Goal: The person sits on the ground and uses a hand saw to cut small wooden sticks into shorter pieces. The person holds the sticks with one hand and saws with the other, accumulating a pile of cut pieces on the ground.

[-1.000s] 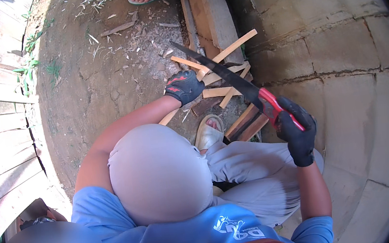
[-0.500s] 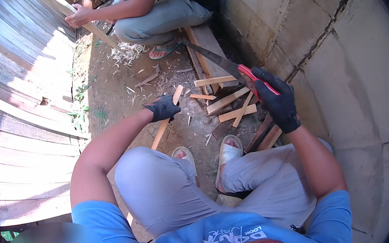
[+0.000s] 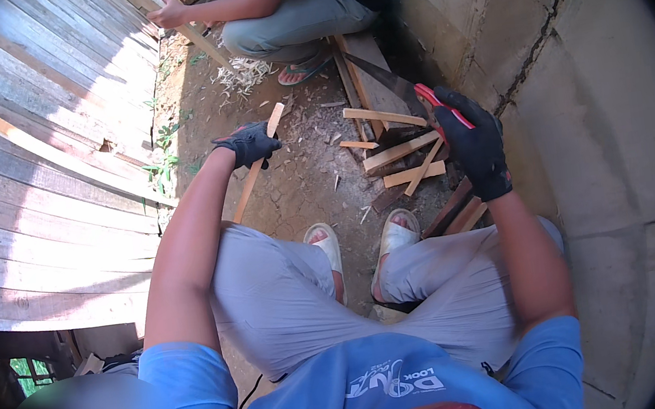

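Open dirt between your hands, tight on your right.
You have a lane of dirt floor (image 3: 304,183) between your left hand (image 3: 248,145) and the loose wood pieces (image 3: 401,150), with small chips in it and your sandals (image 3: 398,234) at its near end. The wood strip (image 3: 249,187) in your left hand slants down to your left knee, barring that way across; left of it, more ground runs to the plank wall (image 3: 35,224). On your right, the block wall (image 3: 600,130) limits sideways room, and the handsaw (image 3: 386,79) in your right hand (image 3: 472,133) reaches out above the timbers (image 3: 376,51). Ahead, a squatting co-worker (image 3: 290,29) blocks the far end.
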`<state>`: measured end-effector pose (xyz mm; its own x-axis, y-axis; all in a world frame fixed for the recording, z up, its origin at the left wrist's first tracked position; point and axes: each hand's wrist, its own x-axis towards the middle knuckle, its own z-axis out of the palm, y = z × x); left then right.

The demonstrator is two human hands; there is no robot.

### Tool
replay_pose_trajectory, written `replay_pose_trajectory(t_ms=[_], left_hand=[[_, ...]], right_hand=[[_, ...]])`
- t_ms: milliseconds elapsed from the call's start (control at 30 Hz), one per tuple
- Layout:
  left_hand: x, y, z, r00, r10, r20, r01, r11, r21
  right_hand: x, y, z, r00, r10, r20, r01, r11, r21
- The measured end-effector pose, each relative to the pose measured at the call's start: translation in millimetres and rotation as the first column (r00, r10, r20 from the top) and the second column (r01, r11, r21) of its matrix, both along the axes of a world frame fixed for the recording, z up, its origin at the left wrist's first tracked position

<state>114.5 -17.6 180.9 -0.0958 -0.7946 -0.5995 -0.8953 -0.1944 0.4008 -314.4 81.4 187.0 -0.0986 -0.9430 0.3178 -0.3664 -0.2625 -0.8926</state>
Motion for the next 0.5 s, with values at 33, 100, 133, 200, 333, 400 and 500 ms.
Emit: replay_pose_trajectory(t_ms=[33, 100, 133, 200, 333, 400, 500], left_hand=[[9.0, 1.1, -10.0, 1.000, 0.002, -0.004, -0.002, 0.999, -0.042], [16.0, -8.0, -17.4, 0.999, -0.042, 0.015, 0.043, 0.996, -0.077], [22.7, -11.4, -22.4, 0.999, -0.040, 0.031, 0.042, 0.997, -0.070], [39.1, -19.2, -37.8, 0.997, -0.037, 0.060, 0.041, 0.998, -0.056], [48.7, -26.8, -55.4, 0.992, -0.034, 0.122, 0.034, 0.999, -0.001], [48.5, -30.2, -57.8, 0.984, -0.043, 0.172, 0.035, 0.998, 0.049], [42.4, -31.1, -66.9, 0.976, -0.119, 0.181, 0.115, 0.993, 0.034]], right_hand=[[1.8, 1.2, 1.5, 1.000, -0.001, 0.007, 0.001, 1.000, 0.012], [2.2, 4.3, 3.0, 1.000, 0.015, 0.013, -0.015, 1.000, -0.005], [2.4, 6.4, 2.1, 0.999, 0.049, 0.017, -0.048, 0.998, -0.030], [1.7, 10.5, 2.2, 0.995, 0.098, -0.001, -0.098, 0.995, -0.020], [12.0, 22.6, 14.9, 0.981, 0.188, -0.039, -0.184, 0.980, 0.077], [12.6, 25.1, 21.9, 0.962, 0.271, -0.019, -0.266, 0.956, 0.125], [12.3, 27.9, 21.6, 0.921, 0.388, -0.024, -0.376, 0.905, 0.200]])
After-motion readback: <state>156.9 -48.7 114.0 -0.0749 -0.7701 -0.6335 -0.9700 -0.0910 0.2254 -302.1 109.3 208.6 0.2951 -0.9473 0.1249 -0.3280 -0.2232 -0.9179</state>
